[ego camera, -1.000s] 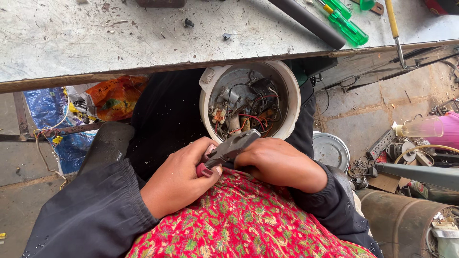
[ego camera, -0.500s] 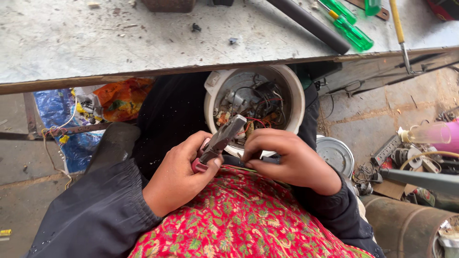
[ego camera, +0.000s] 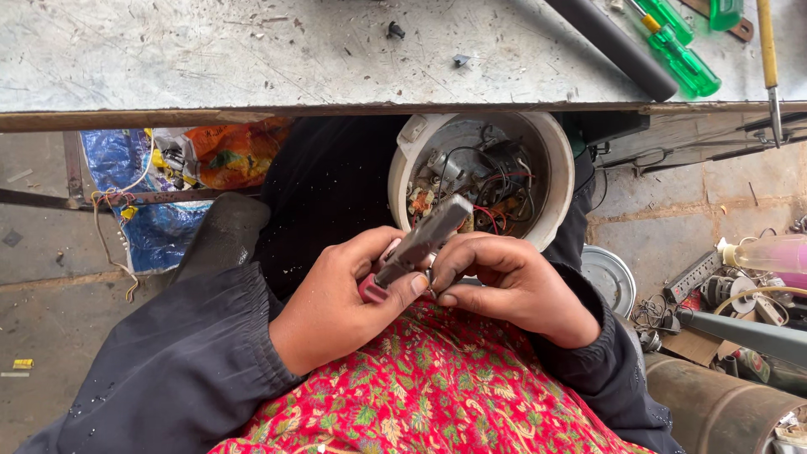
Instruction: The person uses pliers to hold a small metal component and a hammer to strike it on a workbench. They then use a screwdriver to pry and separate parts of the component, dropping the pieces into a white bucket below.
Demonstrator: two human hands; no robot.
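Left hand (ego camera: 336, 311) fingers wrapped round grey pliers (ego camera: 416, 245); right hand (ego camera: 513, 282) fingers pinched at them, over open white appliance (ego camera: 479, 172)

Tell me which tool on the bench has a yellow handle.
The long screwdriver at the far right edge; the two screwdrivers beside it have green handles.

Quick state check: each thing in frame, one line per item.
white appliance housing: open, wiring exposed, resting on lap under the bench edge
pliers: gripped, nose pointing into the housing, jaws look shut
left hand: closed around the pliers' red handle
right hand: fingers curled beside the pliers
green screwdrivers: lying on the bench, untouched
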